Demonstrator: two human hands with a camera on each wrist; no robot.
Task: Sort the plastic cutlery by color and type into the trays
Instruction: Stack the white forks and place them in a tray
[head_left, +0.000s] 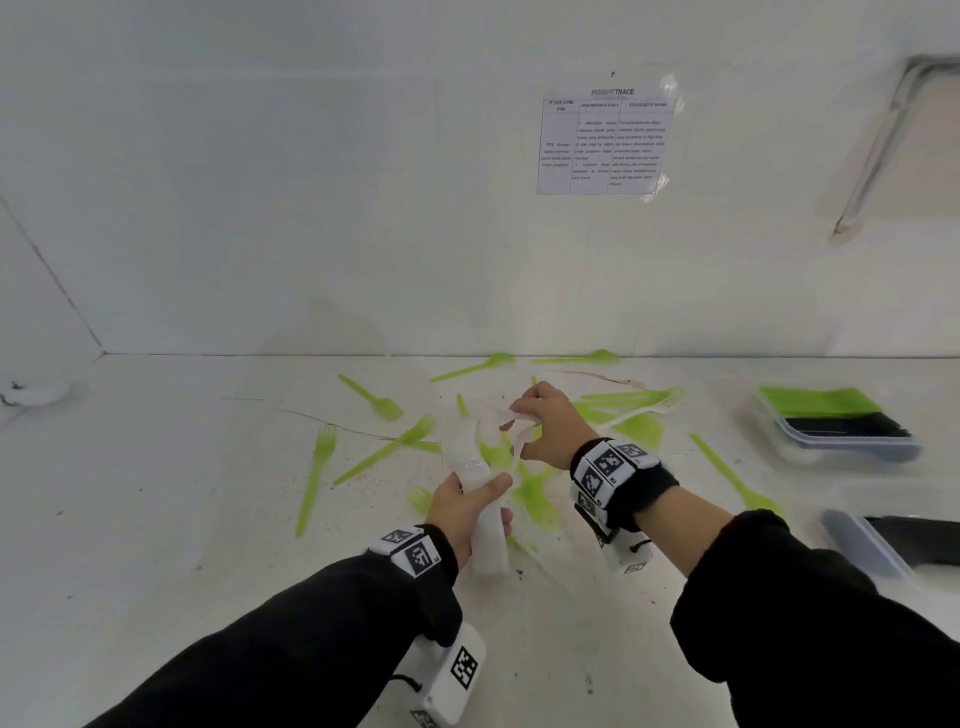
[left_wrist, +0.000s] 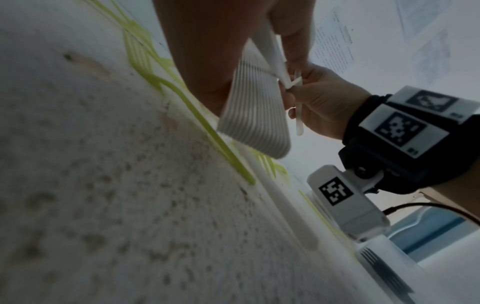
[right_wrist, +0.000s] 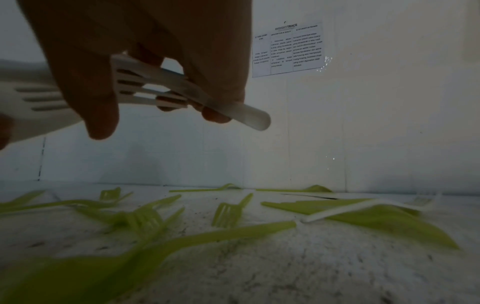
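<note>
Left hand (head_left: 464, 499) was curled around a stack of white forks (head_left: 480, 499), gripping it mid-length above the table (head_left: 156, 519); handle ends pointed toward the person, tines away. In the left wrist view the stacked handles showed as a ribbed block. Right hand (head_left: 550, 426) was pinching a couple of loose white forks (right_wrist: 161, 90) between thumb and fingers, just beyond the top of the stack; tines and one handle end stuck out past the fingers in the right wrist view. Whether they touched the stack: couldn't tell.

Green forks (head_left: 317, 478) lay scattered on the table under and around both hands, some overlapping. One white fork (head_left: 644, 408) lay across green pieces to the right. Far right: a tray (head_left: 841, 431) held green cutlery next to black cutlery; nearer tray (head_left: 862, 545) held black pieces, partly cut off. A printed sheet (head_left: 605, 143) was taped to the wall.
</note>
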